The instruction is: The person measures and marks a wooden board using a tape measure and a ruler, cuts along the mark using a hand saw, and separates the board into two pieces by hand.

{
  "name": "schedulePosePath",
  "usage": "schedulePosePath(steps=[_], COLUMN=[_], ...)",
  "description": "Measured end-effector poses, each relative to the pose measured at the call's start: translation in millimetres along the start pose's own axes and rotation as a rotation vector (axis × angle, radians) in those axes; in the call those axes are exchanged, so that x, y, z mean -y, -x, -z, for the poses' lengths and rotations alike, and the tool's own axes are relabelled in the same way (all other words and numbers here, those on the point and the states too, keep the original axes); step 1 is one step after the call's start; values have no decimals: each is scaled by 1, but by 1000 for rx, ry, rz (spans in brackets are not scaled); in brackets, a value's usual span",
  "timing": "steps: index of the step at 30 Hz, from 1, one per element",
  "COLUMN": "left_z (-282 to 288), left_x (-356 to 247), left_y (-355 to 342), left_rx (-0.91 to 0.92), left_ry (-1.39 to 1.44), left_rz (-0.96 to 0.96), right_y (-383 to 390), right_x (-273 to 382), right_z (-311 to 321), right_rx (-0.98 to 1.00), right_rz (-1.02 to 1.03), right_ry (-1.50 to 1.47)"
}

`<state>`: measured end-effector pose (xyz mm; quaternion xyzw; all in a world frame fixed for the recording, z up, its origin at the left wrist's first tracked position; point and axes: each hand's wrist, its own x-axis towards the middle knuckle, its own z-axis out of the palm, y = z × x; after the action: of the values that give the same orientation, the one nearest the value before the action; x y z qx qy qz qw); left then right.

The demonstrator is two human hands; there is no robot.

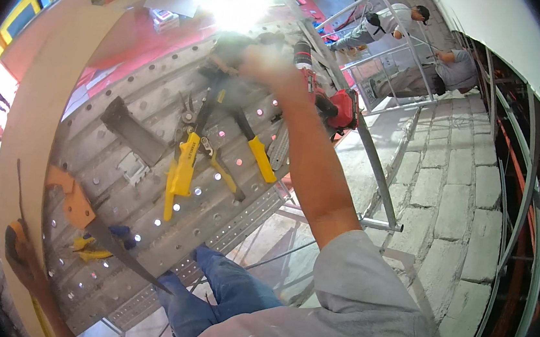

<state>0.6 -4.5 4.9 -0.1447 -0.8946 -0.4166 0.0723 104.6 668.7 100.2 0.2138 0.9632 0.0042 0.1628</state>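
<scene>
At the lower left my left hand (30,262) grips an orange and black tool (15,238) against a long tan board (48,76); a yellow strip shows below it. My right hand (267,67) reaches to the top of the perforated metal platform (132,84), near dark tools; haze and glare hide its fingers. Beside it lies a red cordless drill (341,108). Yellow-handled cutters (184,163), pliers (259,158), a grey metal piece (132,130), a handsaw with orange handle (72,198) and a yellow and blue tool (90,249) lie on the platform.
Two workers (387,30) (441,74) are among white scaffold frames at upper right. A pale block surface (439,198) runs down the right, beside metal channels and orange conduit (520,199). My legs (219,293) show below the platform. A bright light glares at the top.
</scene>
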Motion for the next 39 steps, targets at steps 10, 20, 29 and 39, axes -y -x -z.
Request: schedulePosePath(steps=[10, 20, 29, 39], left_z=[8, 12, 6, 12], left_x=[29, 10, 13, 11], left_y=[0, 7, 1, -7], left_rx=[44, 4, 22, -40], left_ry=[32, 77, -10, -67], left_rz=[-14, 172, 81, -40], right_y=[-25, 4, -4, -51], right_x=[-39, -45, -46, -35], right_z=[-38, -17, -23, -23], right_rx=[-273, -72, -415, 71], right_rz=[364, 35, 269, 256], right_ry=[-152, -1027, -514, -148])
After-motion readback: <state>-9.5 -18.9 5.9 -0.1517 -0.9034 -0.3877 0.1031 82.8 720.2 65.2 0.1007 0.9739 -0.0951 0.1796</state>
